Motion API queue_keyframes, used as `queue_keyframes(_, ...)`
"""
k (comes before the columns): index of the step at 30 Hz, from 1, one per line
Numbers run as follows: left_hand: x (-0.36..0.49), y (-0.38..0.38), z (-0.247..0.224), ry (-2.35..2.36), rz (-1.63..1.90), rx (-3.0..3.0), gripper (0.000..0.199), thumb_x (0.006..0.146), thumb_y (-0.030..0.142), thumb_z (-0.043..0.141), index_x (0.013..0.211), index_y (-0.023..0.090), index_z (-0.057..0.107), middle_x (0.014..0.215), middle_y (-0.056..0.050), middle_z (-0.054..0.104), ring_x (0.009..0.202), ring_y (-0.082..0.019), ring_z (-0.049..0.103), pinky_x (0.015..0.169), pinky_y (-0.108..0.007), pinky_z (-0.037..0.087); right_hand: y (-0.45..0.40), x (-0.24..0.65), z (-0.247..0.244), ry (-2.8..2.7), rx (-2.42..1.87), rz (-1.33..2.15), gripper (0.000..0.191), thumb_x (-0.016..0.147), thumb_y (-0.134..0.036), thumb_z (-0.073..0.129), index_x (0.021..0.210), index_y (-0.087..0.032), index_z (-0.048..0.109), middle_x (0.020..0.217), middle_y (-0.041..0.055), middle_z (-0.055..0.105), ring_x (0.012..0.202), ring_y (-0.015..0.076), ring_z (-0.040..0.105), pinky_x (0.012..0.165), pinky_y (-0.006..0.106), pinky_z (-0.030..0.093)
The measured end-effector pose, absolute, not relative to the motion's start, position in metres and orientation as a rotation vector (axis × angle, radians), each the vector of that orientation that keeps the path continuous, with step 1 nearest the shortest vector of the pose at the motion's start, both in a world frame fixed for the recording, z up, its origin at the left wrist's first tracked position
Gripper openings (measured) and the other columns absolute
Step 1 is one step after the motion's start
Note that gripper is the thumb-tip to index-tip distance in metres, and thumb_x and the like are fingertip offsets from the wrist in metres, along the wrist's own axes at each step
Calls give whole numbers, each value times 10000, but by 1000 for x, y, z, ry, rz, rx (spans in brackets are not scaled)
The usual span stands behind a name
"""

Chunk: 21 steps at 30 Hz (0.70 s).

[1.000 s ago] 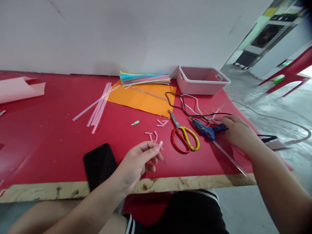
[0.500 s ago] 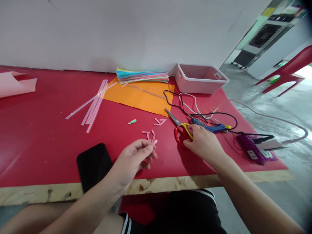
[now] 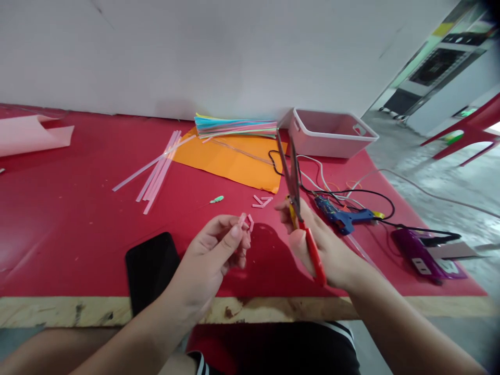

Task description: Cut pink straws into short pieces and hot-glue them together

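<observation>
Left to right, all on one red tabletop (image 3: 89,224). 1 pink sheet (image 3: 33,136), curled, far left of the left grip. ~5 long pink strips (image 3: 158,169), up-left of it, one laid across the rest; overlap, exact count unclear. 1 black phone (image 3: 150,268), just left of the left wrist, partly behind the forearm.

Left hand (image 3: 211,255): narrow pinch, thumb and finger on 1 pink piece (image 3: 242,220), short, pale, straight, upper end poking out of the pinch. More short bits right beside the fingertips, part hidden, can't count. Beyond the left grip: 1 small green item (image 3: 217,199), 1 orange sheet (image 3: 242,166), 1 multicolour bundle (image 3: 234,126). Between grips, slightly beyond: 4 loose cuttings (image 3: 267,203), short, pink.

Right hand (image 3: 328,252): closed round 1 pair of scissors (image 3: 296,195), off the table. One red handle, one yellow; metal blades slightly apart, tips pointing away from the wearer.

Beyond the right grip: 1 pink bin (image 3: 322,143), white rim. Right of it: 1 blue glue gun (image 3: 346,221), then 1 purple power strip (image 3: 417,255).
</observation>
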<state>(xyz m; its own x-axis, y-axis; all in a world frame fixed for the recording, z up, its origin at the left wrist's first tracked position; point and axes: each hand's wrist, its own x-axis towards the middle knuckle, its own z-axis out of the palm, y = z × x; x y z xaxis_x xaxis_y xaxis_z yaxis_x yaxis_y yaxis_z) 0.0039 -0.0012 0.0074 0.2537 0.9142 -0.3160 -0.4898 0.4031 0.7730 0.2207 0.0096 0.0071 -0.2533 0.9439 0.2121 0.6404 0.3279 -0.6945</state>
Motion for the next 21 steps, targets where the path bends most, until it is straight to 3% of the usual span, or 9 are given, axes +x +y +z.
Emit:
queue_keyframes(6, 2, -2, 13, 906, 1165, 578, 295, 658, 414, 951, 792, 235, 760, 750, 44, 720, 620, -78, 601, 597, -180, 525, 8, 197, -3, -1926, -1169, 914, 623, 903, -819, 425, 797, -207, 469, 678, -34, 453, 576, 116, 362, 515, 263, 308)
queue_keyframes(10, 4, 0, 8, 984, 1232, 635, 298, 626, 429, 960, 786, 236, 800, 760, 30, 747, 645, -79, 624, 609, -161, 537, -6, 192, -5, -1730, -1086, 1339, 593, 923, -782, 446, 775, -209, 472, 639, -49, 394, 544, 101, 336, 486, 244, 276)
queue_keyframes(16, 6, 0, -2, 991, 1313, 686, 122, 776, 343, 888, 823, 257, 815, 760, 46, 764, 643, -35, 635, 656, -94, 530, -11, 188, -5, -1801, -1021, 1562, 618, 935, -805, 338, 724, -225, 369, 639, -51, 314, 554, 92, 275, 484, 241, 248)
queue_keyframes(21, 5, -2, -2, 1021, 1331, 779, 78, 848, 321, 830, 833, 253, 796, 765, 57, 764, 661, -29, 646, 667, -76, 520, -12, 191, -4, -1842, -1001, 1530, 602, 944, -782, 345, 743, -219, 409, 642, -29, 381, 570, 106, 325, 491, 238, 285)
